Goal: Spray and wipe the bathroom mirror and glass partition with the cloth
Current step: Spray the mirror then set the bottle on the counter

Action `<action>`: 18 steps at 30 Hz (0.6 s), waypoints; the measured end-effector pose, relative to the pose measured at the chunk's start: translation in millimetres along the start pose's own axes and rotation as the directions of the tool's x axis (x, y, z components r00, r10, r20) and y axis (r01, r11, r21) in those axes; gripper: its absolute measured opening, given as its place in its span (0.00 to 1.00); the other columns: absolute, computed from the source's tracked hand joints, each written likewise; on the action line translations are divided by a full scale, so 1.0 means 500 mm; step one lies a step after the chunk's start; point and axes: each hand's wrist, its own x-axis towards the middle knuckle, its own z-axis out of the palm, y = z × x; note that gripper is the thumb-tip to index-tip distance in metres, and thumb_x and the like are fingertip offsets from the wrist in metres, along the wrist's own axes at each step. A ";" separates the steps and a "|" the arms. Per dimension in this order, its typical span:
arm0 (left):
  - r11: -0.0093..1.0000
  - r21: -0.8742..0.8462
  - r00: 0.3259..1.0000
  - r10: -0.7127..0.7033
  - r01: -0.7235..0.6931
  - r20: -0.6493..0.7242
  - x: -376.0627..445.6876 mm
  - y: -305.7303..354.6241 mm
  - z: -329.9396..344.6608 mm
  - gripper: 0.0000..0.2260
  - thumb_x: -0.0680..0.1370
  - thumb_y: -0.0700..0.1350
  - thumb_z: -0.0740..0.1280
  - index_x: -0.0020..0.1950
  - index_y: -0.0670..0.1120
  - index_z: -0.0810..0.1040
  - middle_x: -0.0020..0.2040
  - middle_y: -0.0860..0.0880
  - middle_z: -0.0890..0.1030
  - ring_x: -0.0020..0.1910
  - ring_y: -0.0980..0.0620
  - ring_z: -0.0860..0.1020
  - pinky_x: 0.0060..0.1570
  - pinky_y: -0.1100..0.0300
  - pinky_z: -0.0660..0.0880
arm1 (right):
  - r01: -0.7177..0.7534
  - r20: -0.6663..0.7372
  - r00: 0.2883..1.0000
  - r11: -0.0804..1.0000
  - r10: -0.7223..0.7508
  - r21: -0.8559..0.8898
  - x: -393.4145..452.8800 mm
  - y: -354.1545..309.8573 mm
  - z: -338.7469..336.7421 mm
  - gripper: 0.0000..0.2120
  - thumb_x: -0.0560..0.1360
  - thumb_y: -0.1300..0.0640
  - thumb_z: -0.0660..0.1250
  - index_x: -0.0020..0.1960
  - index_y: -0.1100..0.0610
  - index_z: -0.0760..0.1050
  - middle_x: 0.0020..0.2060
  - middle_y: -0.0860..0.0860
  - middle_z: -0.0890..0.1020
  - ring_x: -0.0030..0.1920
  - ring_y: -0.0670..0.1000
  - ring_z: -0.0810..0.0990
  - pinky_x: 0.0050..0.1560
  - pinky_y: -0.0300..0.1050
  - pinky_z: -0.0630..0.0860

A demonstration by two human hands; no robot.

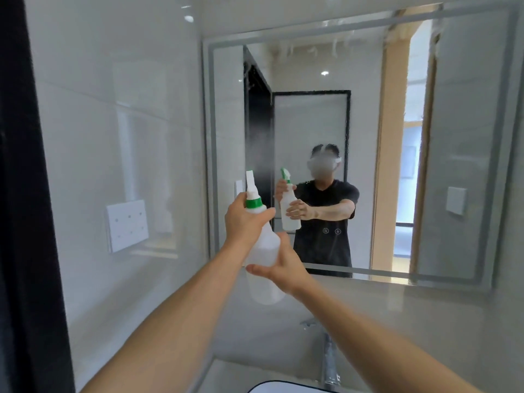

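Mirror [354,137] fills the wall from 12 to 3 o'clock, framed by a pale frosted border, with foam streaks running down near its top edge. At centre, a white spray bottle [262,245] with a green collar is held upright in front of the glass, nozzle pointing at it; a faint mist hangs just above the nozzle. The left hand [243,219] has its grip wrapped around the bottle's neck, and the right hand [280,268] has its grip closed on the body lower down. No label or writing is readable on the bottle. A white wall socket [127,224] sits at 9 o'clock, a chrome tap [329,361] at 6 o'clock.
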 end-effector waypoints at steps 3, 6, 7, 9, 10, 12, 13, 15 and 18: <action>1.000 -0.029 1.000 0.001 -0.001 0.000 -0.006 -0.011 -0.029 0.14 0.69 0.43 0.77 0.50 0.47 0.77 0.43 0.52 0.81 0.40 0.53 0.79 0.42 0.58 0.76 | 0.002 0.022 1.000 1.000 -0.002 0.003 -0.002 -0.003 0.029 0.38 0.66 0.50 0.80 0.66 0.51 0.61 0.57 0.49 0.75 0.57 0.50 0.77 0.55 0.46 0.77; 0.999 -0.042 1.000 -0.002 0.002 -0.002 -0.012 -0.019 -0.055 0.16 0.70 0.42 0.76 0.55 0.48 0.77 0.47 0.53 0.80 0.43 0.54 0.79 0.43 0.62 0.76 | 0.013 0.053 0.998 1.000 -0.013 0.005 -0.003 -0.011 0.051 0.38 0.66 0.49 0.80 0.66 0.51 0.60 0.57 0.48 0.75 0.58 0.49 0.76 0.49 0.39 0.74; 0.999 -0.038 1.000 -0.002 0.002 -0.005 -0.012 -0.021 -0.063 0.16 0.70 0.42 0.76 0.55 0.49 0.76 0.47 0.53 0.80 0.43 0.54 0.79 0.44 0.61 0.76 | 0.016 0.061 0.998 1.000 -0.016 0.005 -0.003 -0.013 0.057 0.38 0.66 0.49 0.80 0.66 0.51 0.60 0.57 0.49 0.75 0.58 0.49 0.76 0.49 0.39 0.74; 0.999 -0.034 1.000 -0.002 0.002 -0.011 -0.011 -0.025 -0.077 0.16 0.70 0.42 0.76 0.54 0.52 0.75 0.47 0.54 0.79 0.44 0.55 0.79 0.46 0.60 0.77 | 0.015 0.070 0.997 1.000 -0.015 0.002 -0.002 -0.017 0.069 0.38 0.65 0.49 0.80 0.65 0.51 0.61 0.57 0.49 0.76 0.57 0.49 0.77 0.52 0.43 0.76; 0.999 -0.034 1.000 -0.007 0.006 -0.015 -0.011 -0.026 -0.082 0.17 0.70 0.42 0.76 0.53 0.53 0.74 0.47 0.55 0.79 0.44 0.56 0.78 0.46 0.59 0.77 | 0.014 0.073 0.997 1.000 -0.013 -0.002 -0.003 -0.018 0.075 0.38 0.65 0.49 0.80 0.65 0.51 0.61 0.56 0.49 0.76 0.57 0.50 0.77 0.55 0.47 0.77; 0.999 -0.025 0.999 -0.027 0.027 -0.025 -0.014 -0.032 -0.093 0.17 0.71 0.42 0.76 0.52 0.55 0.74 0.47 0.55 0.79 0.44 0.55 0.79 0.48 0.57 0.77 | 0.011 0.082 0.997 1.000 -0.010 -0.006 -0.007 -0.018 0.088 0.37 0.65 0.49 0.80 0.64 0.52 0.62 0.55 0.48 0.75 0.56 0.50 0.77 0.56 0.50 0.78; 0.999 -0.018 0.999 -0.041 0.041 -0.029 -0.016 -0.038 -0.097 0.16 0.70 0.42 0.76 0.52 0.54 0.74 0.47 0.53 0.80 0.44 0.54 0.79 0.49 0.55 0.78 | 0.008 0.090 0.996 1.000 -0.008 0.001 -0.010 -0.017 0.094 0.37 0.65 0.50 0.80 0.64 0.53 0.62 0.55 0.48 0.75 0.56 0.50 0.77 0.56 0.49 0.78; 0.997 -0.005 0.997 -0.072 0.072 -0.033 -0.024 -0.053 -0.104 0.15 0.68 0.43 0.77 0.51 0.50 0.76 0.47 0.50 0.81 0.45 0.49 0.80 0.51 0.49 0.79 | -0.006 0.103 0.995 1.000 0.005 0.017 -0.020 -0.010 0.104 0.36 0.65 0.52 0.81 0.64 0.53 0.62 0.54 0.48 0.75 0.55 0.49 0.77 0.54 0.46 0.77; 0.993 0.020 0.993 -0.118 0.119 -0.030 -0.040 -0.080 -0.110 0.16 0.66 0.45 0.76 0.50 0.48 0.76 0.45 0.48 0.81 0.44 0.47 0.81 0.51 0.44 0.80 | -0.035 0.113 0.993 0.999 0.032 0.024 -0.035 0.008 0.119 0.36 0.65 0.52 0.81 0.64 0.53 0.62 0.55 0.47 0.75 0.55 0.48 0.77 0.53 0.43 0.75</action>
